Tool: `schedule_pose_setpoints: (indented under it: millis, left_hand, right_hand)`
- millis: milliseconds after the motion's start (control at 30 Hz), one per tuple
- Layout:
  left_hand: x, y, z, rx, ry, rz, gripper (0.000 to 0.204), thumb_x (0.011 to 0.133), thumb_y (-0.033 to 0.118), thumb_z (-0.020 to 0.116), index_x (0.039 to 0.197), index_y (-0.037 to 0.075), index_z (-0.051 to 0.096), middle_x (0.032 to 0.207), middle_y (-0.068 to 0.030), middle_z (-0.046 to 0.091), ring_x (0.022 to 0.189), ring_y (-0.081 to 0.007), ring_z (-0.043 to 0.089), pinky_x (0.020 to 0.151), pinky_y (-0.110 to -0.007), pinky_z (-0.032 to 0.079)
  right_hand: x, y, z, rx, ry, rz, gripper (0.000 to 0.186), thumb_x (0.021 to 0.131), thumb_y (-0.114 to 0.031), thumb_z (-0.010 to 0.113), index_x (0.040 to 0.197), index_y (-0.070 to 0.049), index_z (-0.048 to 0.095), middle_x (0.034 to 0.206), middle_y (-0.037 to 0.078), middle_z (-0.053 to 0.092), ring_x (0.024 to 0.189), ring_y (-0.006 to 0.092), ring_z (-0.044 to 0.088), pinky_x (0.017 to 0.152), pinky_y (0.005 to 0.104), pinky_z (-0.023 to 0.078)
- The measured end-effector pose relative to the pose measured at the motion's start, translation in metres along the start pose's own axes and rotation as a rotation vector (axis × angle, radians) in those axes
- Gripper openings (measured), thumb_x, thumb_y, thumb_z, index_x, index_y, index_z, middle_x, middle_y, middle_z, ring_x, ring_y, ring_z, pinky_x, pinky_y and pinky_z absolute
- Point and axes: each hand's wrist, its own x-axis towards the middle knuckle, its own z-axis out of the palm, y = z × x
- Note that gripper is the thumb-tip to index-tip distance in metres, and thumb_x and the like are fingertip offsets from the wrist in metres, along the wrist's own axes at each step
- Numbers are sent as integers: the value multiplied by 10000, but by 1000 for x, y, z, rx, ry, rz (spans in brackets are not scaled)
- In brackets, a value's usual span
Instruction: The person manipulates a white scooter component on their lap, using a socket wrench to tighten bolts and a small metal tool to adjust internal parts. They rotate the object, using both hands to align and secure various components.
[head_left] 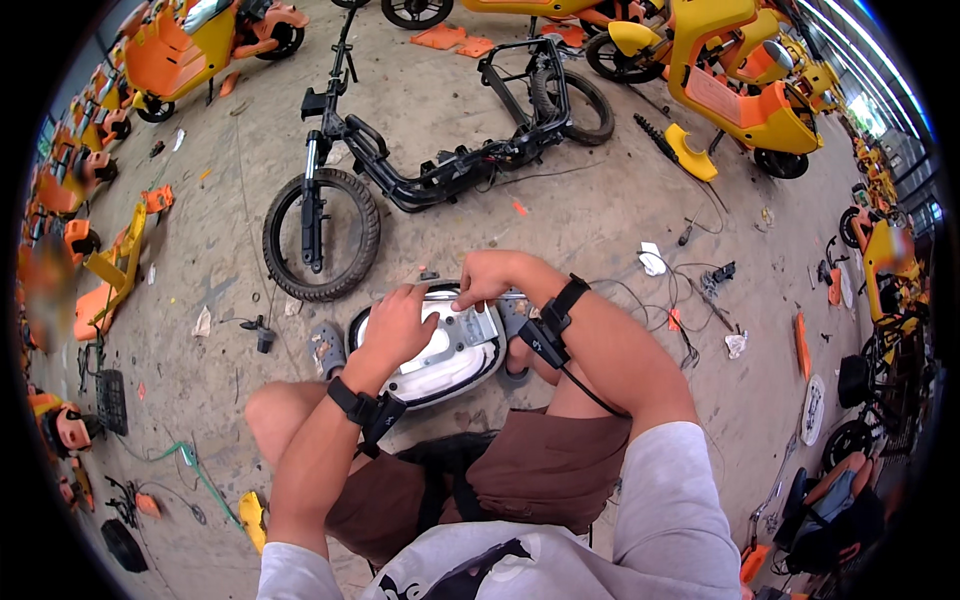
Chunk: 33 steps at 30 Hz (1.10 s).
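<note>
A black-rimmed oblong part (467, 368) with a white moulded face is between my legs, with a grey metal plate (474, 333) on it. My left hand (398, 325) lies over its upper left, fingers slightly apart and bent toward the top edge, thumb out to the right. My right hand (488, 278) is at the top edge beside the plate, fingers curled down. A thin silver bar (513, 296) shows at these fingers; whether they grip it is hidden. Grey clogs (326, 350) are on my feet beside the part.
A stripped black scooter frame (420, 185) stands just ahead. Yellow-orange scooters (740, 110) line the back and both sides. Cables (680, 290), a loose yellow panel (690, 155), orange plastic pieces (801, 345) and small scraps litter the concrete floor (210, 370). A dark bag (820, 520) lies at lower right.
</note>
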Motion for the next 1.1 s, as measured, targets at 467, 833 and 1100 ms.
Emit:
schedule_pose_setpoints:
  millis: [467,833,1100]
  left_hand:
    - [-3,-2,-31,-102,191,96,749,814,184,708,1437,-3,337,1349,-276,476,1254,-400,474,1053,-392,388]
    - [-80,-97,-202,-915,173,-201,553,980,358,513,1397,2,441,1295,-151,577,1180,-235,568,969,-362,442]
    - [-195,-256,28,-1225,-44,-894,519,995,395,476,1360,27,452,1234,-75,592,1071,-209,580,850,-332,492]
  right_hand:
    - [1,-10,0,134,103,89,367,860,-333,706,836,33,703,727,92,713,587,182,667,557,335,552]
    - [2,4,-8,161,166,85,322,845,-307,716,812,13,701,716,93,710,600,186,676,583,341,548]
    - [18,-3,-14,57,278,48,356,815,-387,739,804,-31,748,743,30,729,648,163,694,627,315,558]
